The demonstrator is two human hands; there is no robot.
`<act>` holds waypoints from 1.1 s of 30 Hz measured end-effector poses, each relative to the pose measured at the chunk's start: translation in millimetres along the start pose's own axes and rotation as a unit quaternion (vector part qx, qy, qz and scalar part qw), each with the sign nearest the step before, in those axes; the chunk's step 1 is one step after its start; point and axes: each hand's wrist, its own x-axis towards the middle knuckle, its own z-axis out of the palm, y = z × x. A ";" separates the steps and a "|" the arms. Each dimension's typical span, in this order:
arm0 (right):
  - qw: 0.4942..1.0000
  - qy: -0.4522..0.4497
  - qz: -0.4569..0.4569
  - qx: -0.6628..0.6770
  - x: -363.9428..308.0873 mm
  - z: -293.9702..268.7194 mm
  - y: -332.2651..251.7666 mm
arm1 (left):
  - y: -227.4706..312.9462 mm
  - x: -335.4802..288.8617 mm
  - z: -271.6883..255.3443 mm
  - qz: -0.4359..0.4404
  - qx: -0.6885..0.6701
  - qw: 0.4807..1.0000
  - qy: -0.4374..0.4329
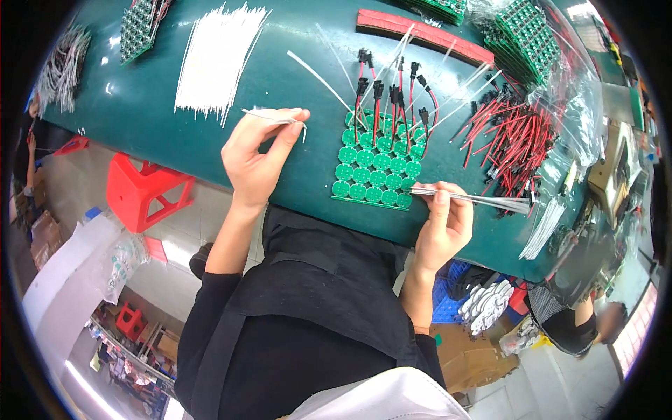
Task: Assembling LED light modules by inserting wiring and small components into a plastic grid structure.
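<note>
My left hand is raised over the near edge of the table, thumb and finger pinched on a thin white wire; I cannot tell whether it is one or a few. My right hand is closed round a bundle of thin whitish wires, which fan out to the right. The bundle's other end points at the lower right corner of a green circuit board panel lying between my hands. Several red and black leads with black connectors stand at the panel's far rows, along with clear or white strands.
A pile of white wires lies at the far left of the green table. Behind the panel is a red strip. To the right are heaped red and black leads, stacked boards and more white wires. A red stool stands left.
</note>
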 end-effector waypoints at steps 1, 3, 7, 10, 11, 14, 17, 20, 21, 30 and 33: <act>1.000 -0.003 -0.003 -0.028 -1.5 0.5 -1.7 | -0.5 -0.8 0.4 -0.002 0.002 1.000 0.000; 0.998 -0.004 -0.018 -0.061 -4.0 3.6 -5.5 | -0.9 -1.6 0.1 -0.019 -0.003 1.000 0.001; 0.991 -0.018 -0.085 -0.103 0.8 14.6 -16.8 | 13.6 1.8 3.7 0.000 -0.157 0.984 0.083; 0.993 -0.031 -0.096 -0.060 3.2 25.0 -18.5 | 15.1 -3.4 4.5 0.019 -0.160 0.984 0.080; 0.985 -0.085 -0.101 -0.114 3.7 28.2 -20.2 | 15.6 -7.2 5.4 0.033 -0.156 0.983 0.092; 0.969 -0.158 -0.083 -0.173 2.0 51.8 -31.0 | 31.9 -10.8 7.4 0.044 -0.226 0.969 0.087; 0.972 -0.188 -0.047 -0.130 -2.4 67.8 -31.9 | 47.5 -11.9 7.2 -0.046 -0.339 0.936 0.082; 0.967 -0.245 0.062 -0.035 -1.5 73.2 -33.4 | 51.6 -11.1 6.4 -0.148 -0.399 0.902 0.074; 0.958 -0.263 0.104 0.041 -2.2 73.0 -34.6 | 52.7 -9.4 6.1 -0.166 -0.420 0.890 0.068; 0.927 -0.270 -0.187 -0.183 3.2 68.9 -35.6 | 52.2 -8.3 1.6 -0.155 -0.372 0.914 0.040; 0.876 -0.228 -0.282 -0.318 1.4 68.0 -34.9 | 47.1 -11.5 -3.4 -0.009 -0.158 0.987 -0.022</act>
